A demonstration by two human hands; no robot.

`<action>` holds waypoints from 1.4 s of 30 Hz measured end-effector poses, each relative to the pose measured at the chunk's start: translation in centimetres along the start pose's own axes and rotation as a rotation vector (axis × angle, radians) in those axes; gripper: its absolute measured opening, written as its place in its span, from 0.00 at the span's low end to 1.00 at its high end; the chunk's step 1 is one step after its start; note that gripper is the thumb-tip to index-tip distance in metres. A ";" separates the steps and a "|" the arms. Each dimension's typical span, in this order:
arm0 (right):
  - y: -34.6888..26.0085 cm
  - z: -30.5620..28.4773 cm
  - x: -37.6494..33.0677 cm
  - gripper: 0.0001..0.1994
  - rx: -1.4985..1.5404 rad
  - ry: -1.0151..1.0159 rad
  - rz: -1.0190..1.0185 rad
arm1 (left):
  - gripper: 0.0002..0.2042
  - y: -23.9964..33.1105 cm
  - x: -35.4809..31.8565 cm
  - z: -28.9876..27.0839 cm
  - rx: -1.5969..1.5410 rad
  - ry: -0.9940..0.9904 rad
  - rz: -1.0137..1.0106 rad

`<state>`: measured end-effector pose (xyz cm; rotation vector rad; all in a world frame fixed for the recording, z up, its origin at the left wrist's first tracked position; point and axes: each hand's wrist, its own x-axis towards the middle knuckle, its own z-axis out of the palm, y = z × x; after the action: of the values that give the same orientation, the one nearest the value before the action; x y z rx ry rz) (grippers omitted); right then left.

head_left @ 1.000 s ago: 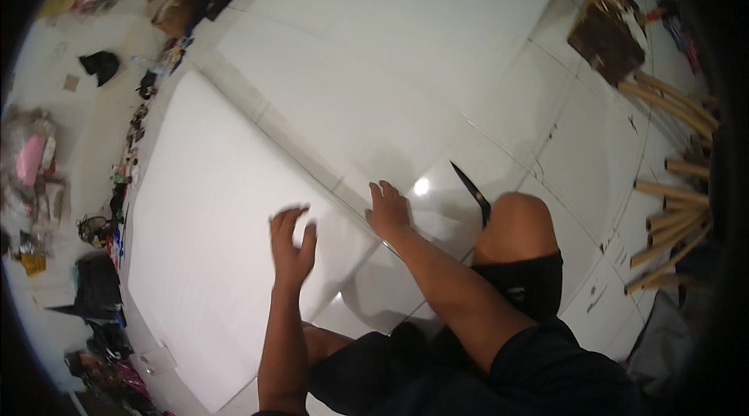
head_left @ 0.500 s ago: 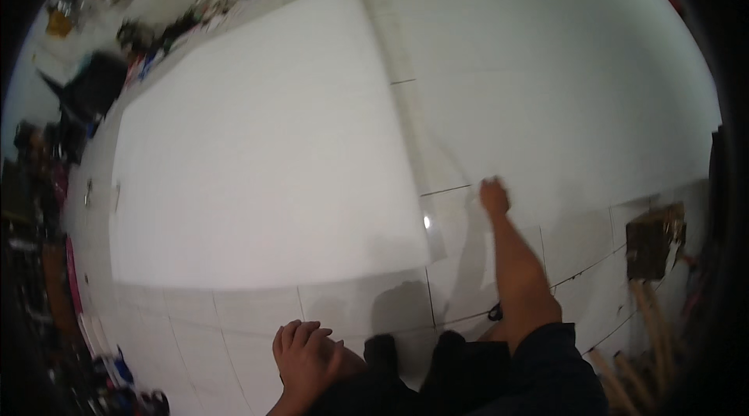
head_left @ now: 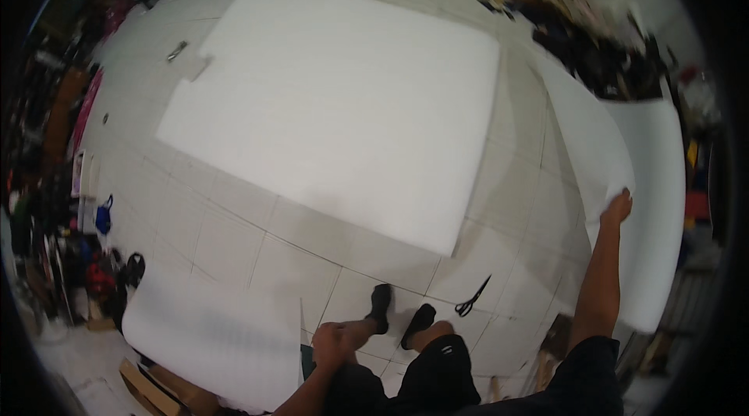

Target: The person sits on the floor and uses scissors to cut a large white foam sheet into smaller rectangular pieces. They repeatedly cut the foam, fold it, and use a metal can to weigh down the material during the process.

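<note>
- Your right hand [head_left: 618, 207] is stretched far out to your right, arm nearly straight, with its grip closed on the edge of a thin white foam sheet [head_left: 593, 143] that is lifted off the floor.
- That thin sheet runs from your right hand up and away toward the cluttered far wall; it stands between the big slab in the middle of the floor and another white foam panel [head_left: 663, 221] lying further right.
- Your left hand [head_left: 331, 342] rests on your left knee, fingers curled over it. It holds nothing; grip loosely together on the knee.
- You stand on the white tiled floor [head_left: 234, 236] in black socks [head_left: 381, 305], both feet just in front of you, wearing black shorts [head_left: 437, 373].
- A large, thick, rectangular white foam slab [head_left: 343, 112] lies flat on the floor ahead of you. Its near corner points toward your feet but stays apart from them.
- A pair of black-handled scissors [head_left: 473, 299] lies on the tiles just to the right of your right foot, between the foot and your right arm, touched by neither hand.
- A smaller white foam sheet [head_left: 211, 338] lies at lower left, near your left knee; a brown cardboard piece [head_left: 152, 392] sits at its lower edge.
- A small grey tool [head_left: 177, 50] lies near the slab's far left corner; too small to tell its kind.
- Mixed dark clutter lines the left and far edges of the floor.
</note>
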<state>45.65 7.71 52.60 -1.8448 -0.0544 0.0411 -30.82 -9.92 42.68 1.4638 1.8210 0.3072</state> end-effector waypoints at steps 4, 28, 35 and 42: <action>-12.9 2.0 -6.0 0.32 -0.068 0.032 -0.152 | 0.11 -3.3 -4.0 -10.6 -0.197 0.385 -0.173; -33.2 44.9 -65.4 0.30 -0.508 -0.196 -0.317 | 0.23 -32.0 29.8 -76.2 -0.140 0.212 -0.296; -36.5 62.3 -87.4 0.29 -0.459 -0.514 -0.386 | 0.23 -26.7 51.3 -84.4 -0.122 -0.051 -0.009; -36.3 78.3 -110.6 0.24 -0.375 -0.771 -0.403 | 0.23 -32.9 60.8 -91.2 -0.027 -0.377 0.105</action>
<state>-69.75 86.27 66.26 -2.0532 -1.0242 0.4843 -120.10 59.63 59.61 1.4862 1.4373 0.0967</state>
